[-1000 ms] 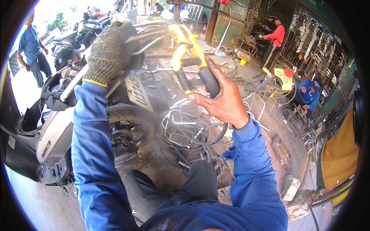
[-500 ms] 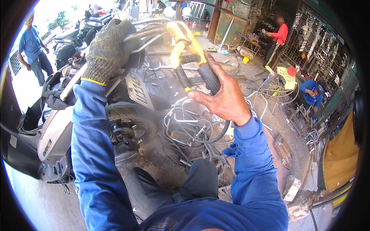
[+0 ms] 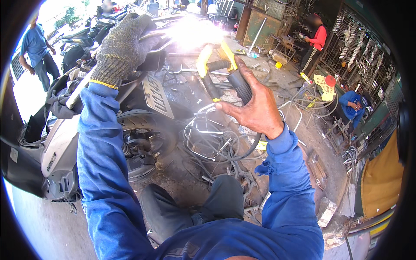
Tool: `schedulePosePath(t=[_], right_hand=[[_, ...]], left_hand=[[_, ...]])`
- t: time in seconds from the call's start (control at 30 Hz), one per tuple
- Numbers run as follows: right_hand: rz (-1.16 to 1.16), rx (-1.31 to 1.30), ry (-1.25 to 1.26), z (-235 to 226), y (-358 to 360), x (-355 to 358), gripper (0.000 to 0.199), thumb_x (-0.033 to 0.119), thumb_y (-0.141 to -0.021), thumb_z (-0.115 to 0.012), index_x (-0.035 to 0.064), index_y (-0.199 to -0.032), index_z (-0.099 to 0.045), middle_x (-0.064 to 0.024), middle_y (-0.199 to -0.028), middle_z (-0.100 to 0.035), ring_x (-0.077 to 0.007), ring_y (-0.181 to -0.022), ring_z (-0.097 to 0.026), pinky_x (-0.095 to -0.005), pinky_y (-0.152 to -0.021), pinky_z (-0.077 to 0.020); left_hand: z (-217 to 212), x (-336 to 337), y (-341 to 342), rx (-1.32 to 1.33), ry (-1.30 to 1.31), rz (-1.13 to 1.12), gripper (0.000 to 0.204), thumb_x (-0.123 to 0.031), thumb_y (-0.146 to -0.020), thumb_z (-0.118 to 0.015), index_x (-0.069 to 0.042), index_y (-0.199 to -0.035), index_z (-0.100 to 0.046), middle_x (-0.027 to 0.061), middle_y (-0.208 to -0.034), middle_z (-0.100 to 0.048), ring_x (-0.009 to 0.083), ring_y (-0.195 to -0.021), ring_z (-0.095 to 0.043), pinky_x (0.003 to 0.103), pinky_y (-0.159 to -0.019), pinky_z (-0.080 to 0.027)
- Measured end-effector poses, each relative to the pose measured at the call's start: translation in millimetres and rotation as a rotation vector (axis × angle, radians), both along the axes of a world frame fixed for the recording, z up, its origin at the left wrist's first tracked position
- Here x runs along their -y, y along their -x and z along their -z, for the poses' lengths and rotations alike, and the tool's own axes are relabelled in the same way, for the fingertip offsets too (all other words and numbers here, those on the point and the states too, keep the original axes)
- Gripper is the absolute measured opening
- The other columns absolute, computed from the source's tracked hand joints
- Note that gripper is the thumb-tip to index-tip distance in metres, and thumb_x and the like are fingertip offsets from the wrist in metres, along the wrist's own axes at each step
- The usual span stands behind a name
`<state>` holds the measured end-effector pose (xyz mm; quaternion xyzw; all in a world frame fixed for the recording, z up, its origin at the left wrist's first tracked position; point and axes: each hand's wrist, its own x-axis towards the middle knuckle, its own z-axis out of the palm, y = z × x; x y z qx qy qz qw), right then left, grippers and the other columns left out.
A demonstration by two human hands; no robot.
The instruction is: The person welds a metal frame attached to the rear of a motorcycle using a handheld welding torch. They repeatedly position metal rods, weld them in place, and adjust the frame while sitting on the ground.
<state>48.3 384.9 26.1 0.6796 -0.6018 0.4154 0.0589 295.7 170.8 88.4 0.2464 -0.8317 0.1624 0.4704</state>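
A bright white arc glares at the top centre and washes out the metal around it. Just below it is a yellow-and-black welding electrode holder, gripped by my bare right hand with the thumb at its lever. Its tip and any rod are lost in the glare. My left hand, in a grey knitted glove, is closed on thin metal bars above the tail of a motorcycle. A number plate hangs beneath the bars, over the rear wheel.
Cables and bent metal rods lie tangled on the floor ahead of my knees. A person in red stands far right; another in blue crouches nearer. At far left stands a person in a blue shirt. A white block lies lower right.
A blinding arc has flared up at the bars, where the yellow jaws showed plainly before. My right hand and the electrode holder have shifted slightly right and down. My left hand keeps its hold.
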Motion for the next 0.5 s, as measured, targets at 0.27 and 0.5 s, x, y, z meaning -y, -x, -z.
schedulePosePath(t=[0.27, 0.5], right_hand=[[-0.035, -0.036, 0.032, 6.5, 7.2, 4.4, 0.108, 0.037, -0.071, -0.091, 0.0025, -0.155, -0.033, -0.0307, -0.125, -0.064, -0.0405, -0.116, -0.066, -0.0433, -0.101, -0.0513], [-0.484, 0.73, -0.127, 25.0, 22.9, 8.0, 0.074, 0.033, -0.095, -0.069, -0.0022, -0.152, -0.036, -0.0136, -0.114, -0.065, -0.0099, -0.085, -0.063, -0.0269, -0.056, -0.053]], left_hand=[[1.7, -0.2, -2.6, 0.007, -0.019, 0.016, 0.037, -0.034, -0.086, -0.073, -0.011, -0.114, -0.066, 0.0162, -0.107, -0.064, 0.0376, -0.1, -0.066, 0.047, -0.085, -0.053], [0.0, 25.3, -2.0, 0.069, 0.044, -0.057, 0.035, -0.026, -0.085, -0.074, -0.008, -0.114, -0.065, 0.0172, -0.106, -0.064, 0.0363, -0.1, -0.066, 0.045, -0.085, -0.053]])
